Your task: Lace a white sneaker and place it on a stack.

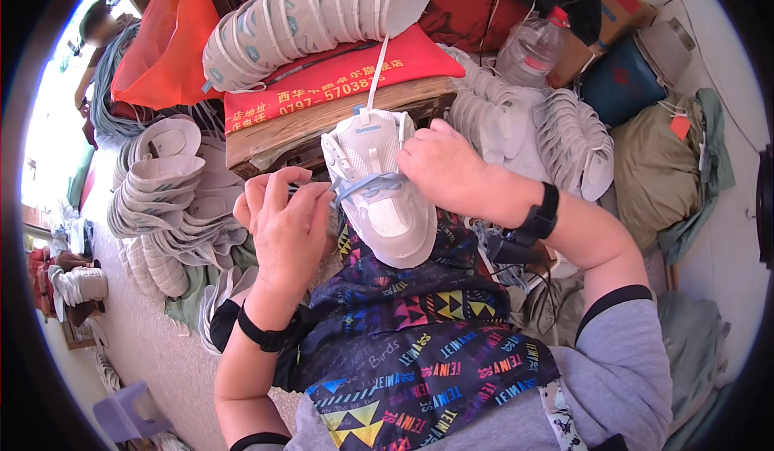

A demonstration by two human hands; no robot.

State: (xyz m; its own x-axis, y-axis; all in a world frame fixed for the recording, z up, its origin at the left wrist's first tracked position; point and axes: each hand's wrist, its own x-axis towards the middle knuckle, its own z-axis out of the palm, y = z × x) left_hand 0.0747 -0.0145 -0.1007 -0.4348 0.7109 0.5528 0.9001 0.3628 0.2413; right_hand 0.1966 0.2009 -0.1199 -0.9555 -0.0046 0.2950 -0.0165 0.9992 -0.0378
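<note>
A white shoe upper [401, 237] stands toe toward me, between my hands and against a wooden block. A light blue shoelace [371, 185] crosses its lower eyelets. My left hand [284, 217] is closed, thumb and finger pinching the lace beside the upper's left edge. On the opposite side my right hand [445, 167] has curled fingers gripping the upper's eyelet edge; its fingertips are partly hidden, so I cannot tell whether lace is in them too. A white cord [377, 72] runs upward from the tongue.
Behind the upper, the wooden block [339, 112] carries a red bag [419, 52] and a row of nested white uppers [314, 20]. More stacked uppers lie left [165, 185] and right [572, 137]. A clear plastic bottle [532, 44] stands at the back right. A patterned apron [435, 354] covers my lap.
</note>
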